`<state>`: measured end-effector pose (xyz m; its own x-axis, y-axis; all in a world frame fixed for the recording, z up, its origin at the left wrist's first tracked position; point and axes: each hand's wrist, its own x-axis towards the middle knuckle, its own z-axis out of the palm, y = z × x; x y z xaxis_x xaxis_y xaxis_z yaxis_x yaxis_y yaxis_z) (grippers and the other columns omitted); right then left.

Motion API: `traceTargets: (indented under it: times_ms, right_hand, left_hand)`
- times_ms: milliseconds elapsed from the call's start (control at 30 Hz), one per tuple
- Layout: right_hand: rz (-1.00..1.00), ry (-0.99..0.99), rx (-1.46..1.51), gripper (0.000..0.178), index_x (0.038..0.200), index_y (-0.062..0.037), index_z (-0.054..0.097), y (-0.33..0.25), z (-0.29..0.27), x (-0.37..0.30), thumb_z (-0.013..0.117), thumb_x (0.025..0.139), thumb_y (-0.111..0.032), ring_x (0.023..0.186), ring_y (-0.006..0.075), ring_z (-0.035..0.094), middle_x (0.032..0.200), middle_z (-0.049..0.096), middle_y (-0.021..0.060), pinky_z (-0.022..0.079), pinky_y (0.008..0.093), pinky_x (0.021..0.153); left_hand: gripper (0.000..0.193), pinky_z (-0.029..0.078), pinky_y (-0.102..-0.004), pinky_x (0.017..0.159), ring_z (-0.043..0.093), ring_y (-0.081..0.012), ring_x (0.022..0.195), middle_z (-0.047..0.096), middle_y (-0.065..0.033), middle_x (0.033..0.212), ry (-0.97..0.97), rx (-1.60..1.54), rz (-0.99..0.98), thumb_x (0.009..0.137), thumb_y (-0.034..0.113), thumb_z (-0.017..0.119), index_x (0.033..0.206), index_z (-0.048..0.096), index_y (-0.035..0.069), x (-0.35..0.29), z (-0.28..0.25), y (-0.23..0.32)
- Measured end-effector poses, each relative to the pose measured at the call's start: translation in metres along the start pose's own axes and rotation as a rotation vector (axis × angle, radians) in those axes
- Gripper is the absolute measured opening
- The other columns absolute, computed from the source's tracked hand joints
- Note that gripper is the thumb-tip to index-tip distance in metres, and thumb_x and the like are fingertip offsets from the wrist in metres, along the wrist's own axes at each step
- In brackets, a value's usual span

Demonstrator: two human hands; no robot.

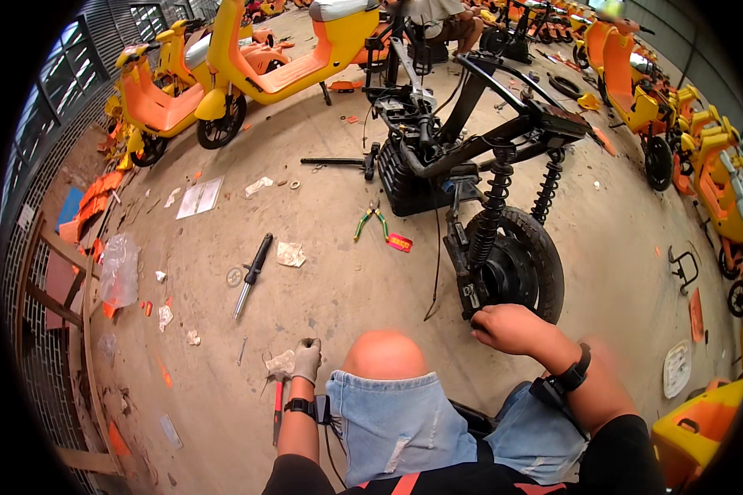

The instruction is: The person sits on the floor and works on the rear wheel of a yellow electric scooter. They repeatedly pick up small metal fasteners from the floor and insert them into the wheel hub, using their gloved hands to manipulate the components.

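Rear wheel appears mounted at the bare frame's near end, beside two springs; fastening unconfirmed. Right hand at wheel's lower edge: fingers curled, grip undeterminable. Gloved left hand closed, contents unseen. Shock absorber unfitted.

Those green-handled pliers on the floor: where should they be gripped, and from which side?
The pliers are probably best taken by both green handles, from above on the person's near side: they lie flat, head pointing away, handles spread toward the person, so one grasp could likely close over both. Better keep clear of the red tag by the right handle's end.
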<state>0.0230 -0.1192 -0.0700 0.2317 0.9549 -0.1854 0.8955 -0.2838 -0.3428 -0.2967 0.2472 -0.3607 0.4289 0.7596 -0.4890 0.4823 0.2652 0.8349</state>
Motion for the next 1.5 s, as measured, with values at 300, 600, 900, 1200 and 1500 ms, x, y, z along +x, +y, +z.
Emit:
traceTargets:
  times_ms: [300,600,900,1200,1500]
  right_hand:
    - [-0.148,0.093,0.061,0.025,0.092,-0.0023,0.061,-0.017,-0.02,-0.012,0.059,0.091,-0.027,0.082,0.036,0.064,0.084,0.064,0.0148,0.052,0.046,0.072]
    - [-0.122,0.216,0.189,0.025,0.096,-0.0039,0.064,-0.01,-0.049,-0.029,0.057,0.093,-0.028,0.083,0.0362,0.064,0.086,0.065,0.0159,0.052,0.0457,0.073]
    - [0.137,0.671,0.79,0.024,0.108,-0.0011,0.063,0.013,-0.077,-0.036,0.059,0.093,-0.019,0.078,0.0293,0.066,0.089,0.068,0.0156,0.051,0.0385,0.071]
    - [0.135,0.676,1.005,0.024,0.117,-0.0023,0.062,0.023,-0.089,-0.041,0.06,0.095,-0.012,0.072,0.0135,0.061,0.092,0.062,0.0081,0.05,0.0294,0.068]
    - [0.082,0.595,1.013,0.018,0.107,0.001,0.059,0.02,-0.088,-0.027,0.061,0.095,-0.012,0.073,0.0128,0.06,0.085,0.061,0.0064,0.049,0.0298,0.066]
  left_hand:
    - [0.011,0.031,-0.0236,0.041,0.038,-0.0083,0.045,0.055,-0.003,0.077,-0.328,-0.684,0.278,0.096,0.021,0.058,0.095,0.055,0.011,-0.164,-0.057,0.256]
    - [0.02,0.03,-0.0241,0.037,0.037,-0.0075,0.04,0.059,-0.0088,0.084,-0.846,-0.659,0.381,0.1,0.023,0.046,0.109,0.053,0.007,-0.311,0.104,0.428]
    - [0.025,0.038,-0.0221,0.051,0.047,-0.0083,0.058,0.059,-0.0059,0.09,-0.86,-0.309,0.23,0.099,0.017,0.054,0.12,0.052,0.002,-0.272,0.243,0.398]
    - [0.038,0.035,-0.019,0.051,0.045,-0.0052,0.06,0.059,-0.005,0.088,-0.93,-0.028,0.4,0.1,0.02,0.054,0.134,0.045,0.004,-0.243,0.258,0.398]
    - [0.04,0.034,-0.0182,0.053,0.045,-0.0045,0.063,0.059,-0.0031,0.083,-0.938,-0.048,0.331,0.102,0.029,0.054,0.132,0.047,0.005,-0.239,0.246,0.403]
